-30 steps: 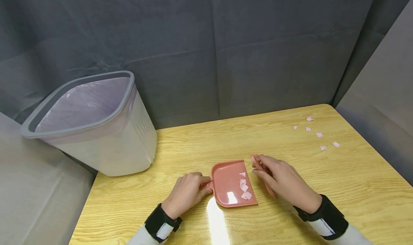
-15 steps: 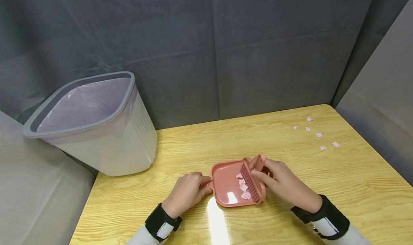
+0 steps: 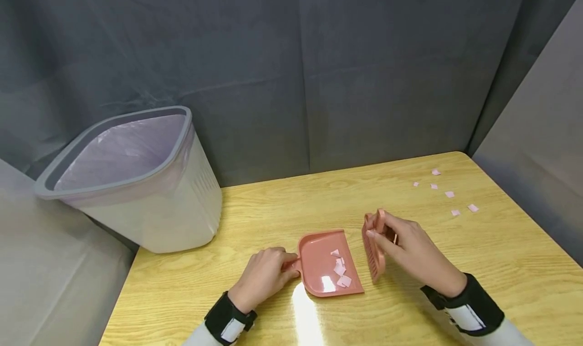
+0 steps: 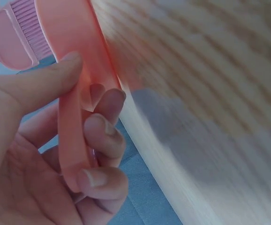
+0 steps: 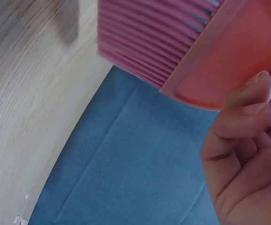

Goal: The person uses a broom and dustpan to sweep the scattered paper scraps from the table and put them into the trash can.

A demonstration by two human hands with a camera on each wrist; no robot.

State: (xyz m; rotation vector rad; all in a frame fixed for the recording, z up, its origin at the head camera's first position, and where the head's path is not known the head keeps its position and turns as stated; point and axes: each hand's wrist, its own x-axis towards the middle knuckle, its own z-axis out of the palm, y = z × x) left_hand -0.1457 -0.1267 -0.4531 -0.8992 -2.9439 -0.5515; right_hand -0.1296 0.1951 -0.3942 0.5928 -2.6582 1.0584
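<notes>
A pink dustpan (image 3: 319, 260) lies on the wooden table, its wide edge facing right. My left hand (image 3: 266, 275) grips its short handle; in the left wrist view the fingers curl round the dustpan handle (image 4: 72, 136). Several pale pink paper scraps (image 3: 339, 269) lie inside the pan. My right hand (image 3: 410, 245) holds a small pink hand brush (image 3: 374, 247) just right of the pan's edge. Bristles (image 5: 149, 37) show in the right wrist view, pointing away from the fingers.
A whitish trash bin (image 3: 182, 204) with a grey rim and a lilac liner stands at the left. More paper scraps (image 3: 449, 194) are scattered near the table's far right corner. Dark grey cloth (image 3: 255, 83) hangs behind the table.
The brush came over the dustpan's edge, pushed the scraps a little deeper into the pan, then moved back right off it. My left hand and the pan stay in place.
</notes>
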